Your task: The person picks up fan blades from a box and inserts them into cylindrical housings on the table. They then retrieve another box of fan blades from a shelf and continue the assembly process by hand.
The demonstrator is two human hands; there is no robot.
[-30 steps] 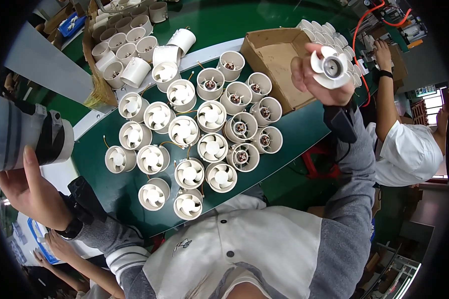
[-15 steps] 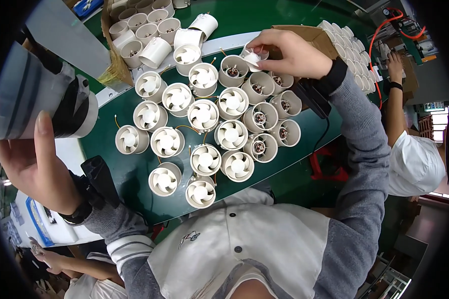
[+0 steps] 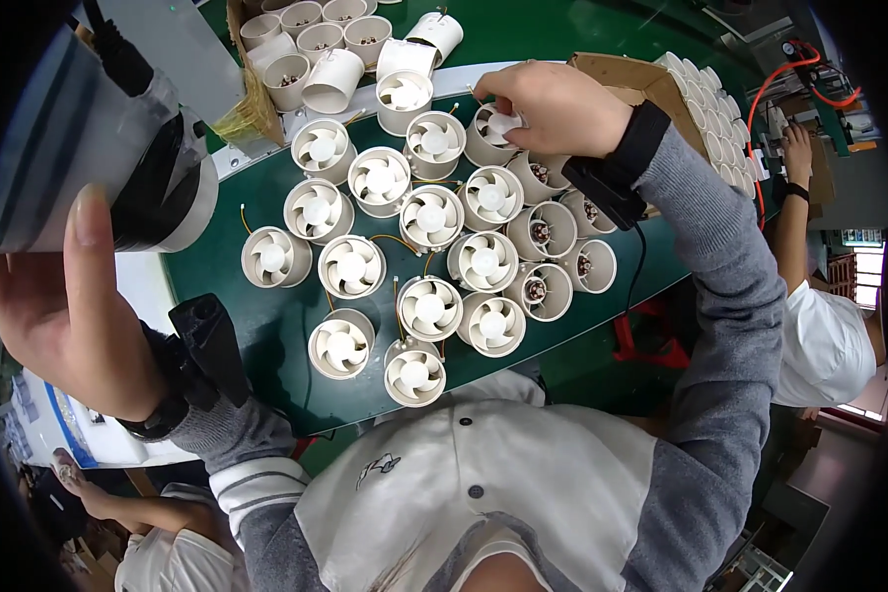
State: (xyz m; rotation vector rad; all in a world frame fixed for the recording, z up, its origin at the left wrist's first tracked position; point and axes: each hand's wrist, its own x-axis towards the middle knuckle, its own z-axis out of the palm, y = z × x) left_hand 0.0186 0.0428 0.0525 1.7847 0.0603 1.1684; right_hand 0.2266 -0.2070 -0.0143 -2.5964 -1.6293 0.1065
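My right hand point(image 3: 572, 107), at the far side of the table, pinches a white fan impeller point(image 3: 503, 122) at the mouth of a round off-white housing point(image 3: 487, 148). Beside it stand several housings with bare copper-coloured motor cores, such as one open housing point(image 3: 542, 231). To their left and nearer me are several fans with impellers in them, one being this finished-looking fan point(image 3: 431, 217). My left hand point(image 3: 79, 316) is raised at a large translucent container point(image 3: 59, 168) with black tape and a white rim. Its thumb points up in front; the other fingertips are hidden by the container.
A cardboard box point(image 3: 250, 99) with several housings stands at the far left. Another box point(image 3: 602, 71) and rows of white cylinders point(image 3: 705, 113) are at the far right. A black cable point(image 3: 639, 266) hangs by my right wrist. Other people work at both sides.
My right hand has brought the impeller down into the housing's mouth from above it. My left hand has moved up further against the container. The whole view has shifted slightly.
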